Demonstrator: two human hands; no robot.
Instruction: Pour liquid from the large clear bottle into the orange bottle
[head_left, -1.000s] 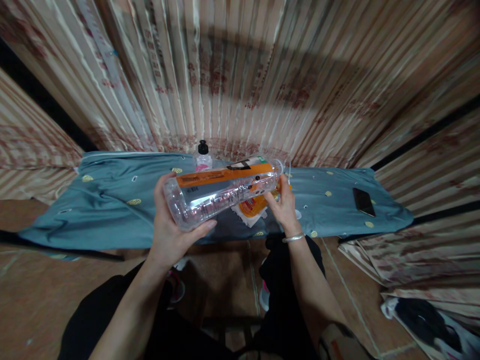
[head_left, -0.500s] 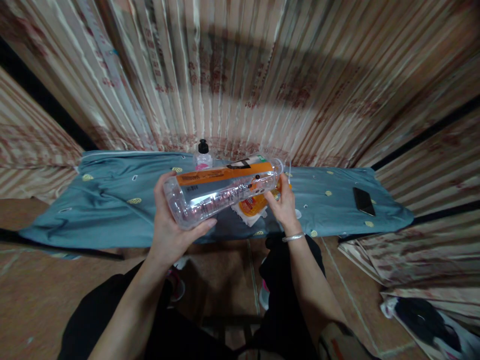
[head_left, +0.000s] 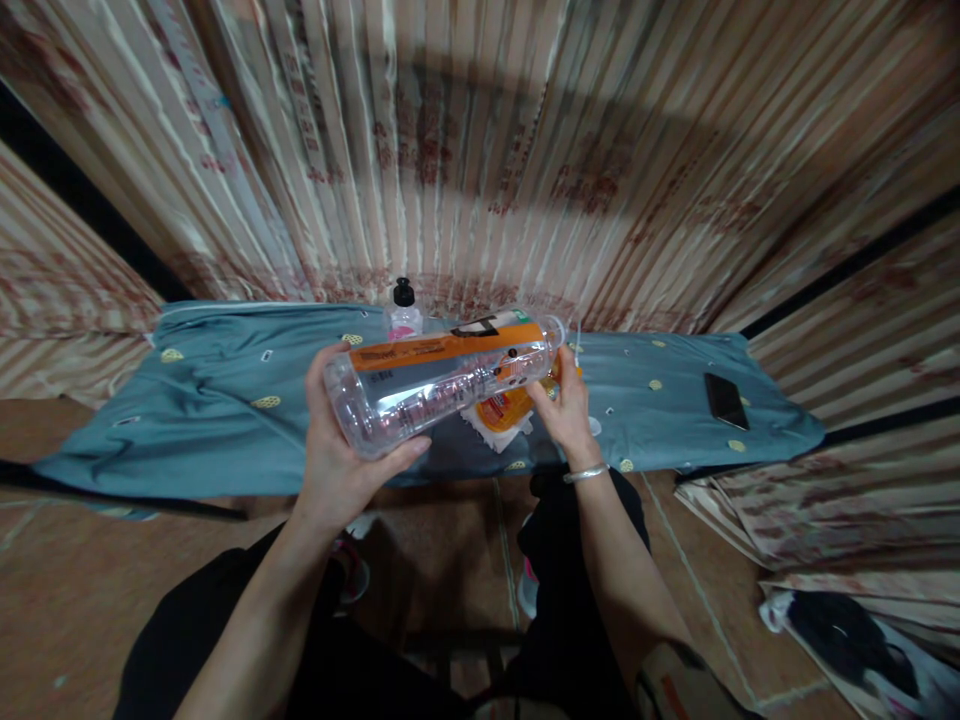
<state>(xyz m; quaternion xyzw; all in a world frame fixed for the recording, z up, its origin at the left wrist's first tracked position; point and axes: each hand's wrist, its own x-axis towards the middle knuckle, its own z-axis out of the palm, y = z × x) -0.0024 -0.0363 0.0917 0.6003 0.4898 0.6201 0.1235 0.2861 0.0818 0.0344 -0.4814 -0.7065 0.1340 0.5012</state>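
A large clear plastic bottle [head_left: 450,370] with an orange label lies tilted in the air over the cloth, its neck toward the right and slightly higher. My left hand [head_left: 341,465] is wrapped round its base end. At the neck end, my right hand [head_left: 562,405] has its fingers closed round the neck area; the fingertips are partly hidden behind it. Beneath the bottle, an orange item [head_left: 504,410] lies on a white piece of material. Behind, a small clear bottle with a black cap [head_left: 403,295] stands upright, its lower part hidden.
A blue-green cloth with yellow prints [head_left: 217,430] covers the narrow table. On its right side lies a dark phone [head_left: 726,401]. Pleated curtains [head_left: 480,130] hang behind and at the sides, with black poles [head_left: 90,195]. A dark bag [head_left: 847,640] is at lower right.
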